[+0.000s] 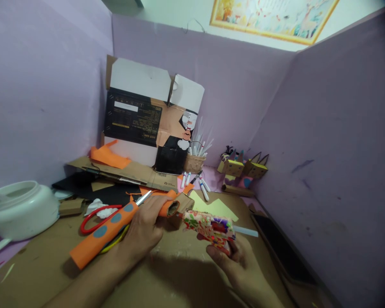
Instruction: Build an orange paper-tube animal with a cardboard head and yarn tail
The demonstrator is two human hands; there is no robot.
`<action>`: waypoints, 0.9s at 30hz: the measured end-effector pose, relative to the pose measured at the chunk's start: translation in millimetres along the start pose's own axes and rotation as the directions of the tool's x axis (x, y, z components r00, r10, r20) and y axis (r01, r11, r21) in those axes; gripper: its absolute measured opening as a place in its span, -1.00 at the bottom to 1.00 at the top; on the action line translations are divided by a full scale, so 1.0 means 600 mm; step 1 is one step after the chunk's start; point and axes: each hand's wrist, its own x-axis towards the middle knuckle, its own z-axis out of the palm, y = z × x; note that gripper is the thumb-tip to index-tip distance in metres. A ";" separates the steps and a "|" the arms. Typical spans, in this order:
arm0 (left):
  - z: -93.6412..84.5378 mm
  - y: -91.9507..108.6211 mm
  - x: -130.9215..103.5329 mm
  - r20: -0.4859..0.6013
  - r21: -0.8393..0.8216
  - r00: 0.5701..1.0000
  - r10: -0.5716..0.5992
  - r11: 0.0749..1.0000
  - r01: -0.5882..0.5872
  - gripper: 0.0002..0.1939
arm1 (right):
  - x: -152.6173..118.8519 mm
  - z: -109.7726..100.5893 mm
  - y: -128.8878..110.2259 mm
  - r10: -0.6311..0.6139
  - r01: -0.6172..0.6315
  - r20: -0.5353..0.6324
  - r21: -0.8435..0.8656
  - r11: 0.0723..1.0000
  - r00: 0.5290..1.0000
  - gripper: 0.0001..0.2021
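Observation:
In my right hand (pixel 234 261) is a hot glue gun (pixel 208 224) with a colourful floral pattern, a pale glue stick (pixel 246 231) poking out of its back. The nozzle points left, close to the open end of a cardboard tube (pixel 167 208) wrapped in orange paper. My left hand (pixel 149 222) is closed round that tube, the back of the hand hiding part of it. Just left of this hand lies a long orange piece with blue-grey dots (pixel 107 228), resting across red-handled scissors (pixel 86 223). A brown cardboard piece (pixel 183 204) sits behind the tube's end.
A white pot (pixel 25 214) stands at far left. Behind are an unfolded box (pixel 133 117), orange paper (pixel 107 155), a basket of glue sticks (pixel 195 163), several markers (pixel 203 190) and small cardboard animals (pixel 234 167). A dark flat device (pixel 282 248) lies along the right wall; yellow paper (pixel 218 208) is mid-table.

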 end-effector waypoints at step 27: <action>0.001 0.006 0.000 -0.014 0.001 0.997 0.079 0.997 -0.079 -0.60 | -0.004 0.006 0.024 0.053 -0.051 -0.023 0.067 0.996 0.998 -0.78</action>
